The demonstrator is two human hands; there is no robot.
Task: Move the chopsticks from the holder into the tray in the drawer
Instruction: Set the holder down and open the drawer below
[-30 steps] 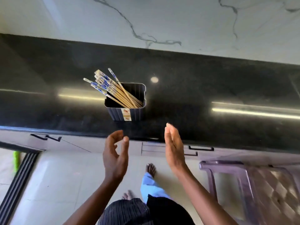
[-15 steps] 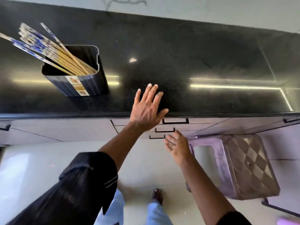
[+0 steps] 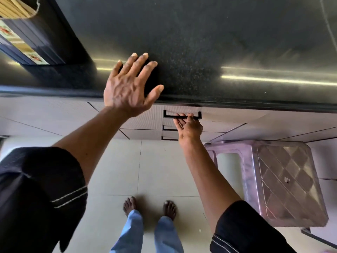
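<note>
The dark ribbed holder (image 3: pixel 34 42) stands on the black countertop (image 3: pixel 218 42) at the far upper left, cut off by the frame, with the lower ends of wooden chopsticks (image 3: pixel 12 8) showing inside it. My left hand (image 3: pixel 127 86) hovers flat with fingers spread over the counter's front edge, to the right of the holder. My right hand (image 3: pixel 189 125) reaches under the counter, its fingers curled around the black handle (image 3: pixel 182 115) of the top drawer (image 3: pixel 145 119), which is closed. No tray is visible.
Two more drawer handles (image 3: pixel 168 133) sit below the top one. A purple plastic stool (image 3: pixel 277 181) stands on the pale tiled floor right of my right arm. My bare feet (image 3: pixel 149 207) are below the drawers.
The view has closed in on the counter edge. My right hand rose from below the handles and took hold of the top drawer handle. My left hand stayed spread above the edge.
</note>
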